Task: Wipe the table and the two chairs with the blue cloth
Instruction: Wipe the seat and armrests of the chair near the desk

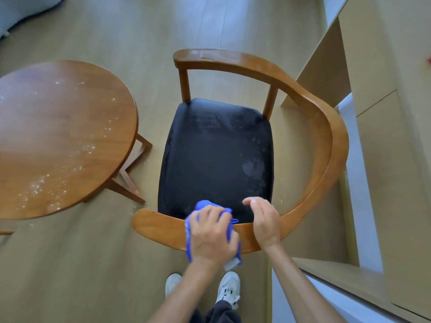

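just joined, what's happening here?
A person stands behind a wooden chair. The left hand holds the blue cloth against the chair's curved rail, at the near edge of the black seat. The right hand rests on the rail beside it. The round table to the left shows white specks.

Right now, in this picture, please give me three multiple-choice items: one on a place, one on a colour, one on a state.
1. Where is the blue cloth?
A. on the round table
B. on the chair's wooden rail, under the left hand
C. on the floor

2. What colour is the chair seat?
A. black
B. white
C. red

3. How does the round table look?
A. covered by a sheet
B. stacked with plates
C. speckled with white spots

Key: 1 B, the left hand grips the cloth on the near rail; 2 A, the cushion is black; 3 C, white specks lie across its top.
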`<state>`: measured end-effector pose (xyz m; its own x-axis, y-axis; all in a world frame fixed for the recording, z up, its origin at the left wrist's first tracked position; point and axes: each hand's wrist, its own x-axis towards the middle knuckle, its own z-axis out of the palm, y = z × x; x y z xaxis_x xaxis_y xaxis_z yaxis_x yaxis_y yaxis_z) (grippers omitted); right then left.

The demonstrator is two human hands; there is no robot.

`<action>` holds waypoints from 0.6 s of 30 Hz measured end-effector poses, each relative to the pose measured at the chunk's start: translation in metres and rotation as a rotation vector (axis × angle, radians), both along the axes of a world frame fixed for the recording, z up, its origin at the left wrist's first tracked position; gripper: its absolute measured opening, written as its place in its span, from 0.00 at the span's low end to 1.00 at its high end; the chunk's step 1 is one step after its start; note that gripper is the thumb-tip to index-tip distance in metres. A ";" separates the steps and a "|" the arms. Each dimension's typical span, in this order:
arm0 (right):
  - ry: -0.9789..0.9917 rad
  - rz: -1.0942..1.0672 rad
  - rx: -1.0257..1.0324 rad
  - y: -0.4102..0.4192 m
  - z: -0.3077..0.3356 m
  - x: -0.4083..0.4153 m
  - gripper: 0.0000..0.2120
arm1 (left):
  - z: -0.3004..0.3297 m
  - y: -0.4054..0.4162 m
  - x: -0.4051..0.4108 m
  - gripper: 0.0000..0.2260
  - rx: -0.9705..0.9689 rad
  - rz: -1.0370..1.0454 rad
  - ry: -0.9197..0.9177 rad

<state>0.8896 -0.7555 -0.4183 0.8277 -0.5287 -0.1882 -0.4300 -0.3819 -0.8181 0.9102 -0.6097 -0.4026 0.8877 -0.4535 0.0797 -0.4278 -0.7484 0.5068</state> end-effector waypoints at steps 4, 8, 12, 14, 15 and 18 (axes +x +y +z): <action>0.046 -0.028 0.233 -0.016 0.027 -0.009 0.13 | 0.015 -0.053 -0.018 0.14 -0.200 0.129 0.244; 0.188 0.158 0.020 0.006 0.039 -0.025 0.14 | 0.023 -0.015 -0.003 0.17 -0.521 0.320 0.508; 0.485 0.250 -0.304 0.038 0.054 -0.016 0.32 | 0.012 0.035 0.006 0.16 -0.257 0.411 0.346; 0.584 0.238 -0.395 0.047 0.061 -0.011 0.34 | 0.017 0.041 0.009 0.15 -0.154 0.395 0.299; 0.613 0.217 -0.371 0.049 0.064 -0.008 0.33 | 0.020 0.041 0.012 0.15 -0.123 0.393 0.289; 0.611 0.163 -0.246 0.050 0.072 0.003 0.26 | 0.037 0.037 0.022 0.14 -0.083 0.371 0.321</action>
<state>0.8927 -0.7050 -0.3460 0.6839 -0.4934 -0.5374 -0.7084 -0.6254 -0.3273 0.9320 -0.5730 -0.3656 0.9737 -0.1057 -0.2020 0.0477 -0.7719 0.6339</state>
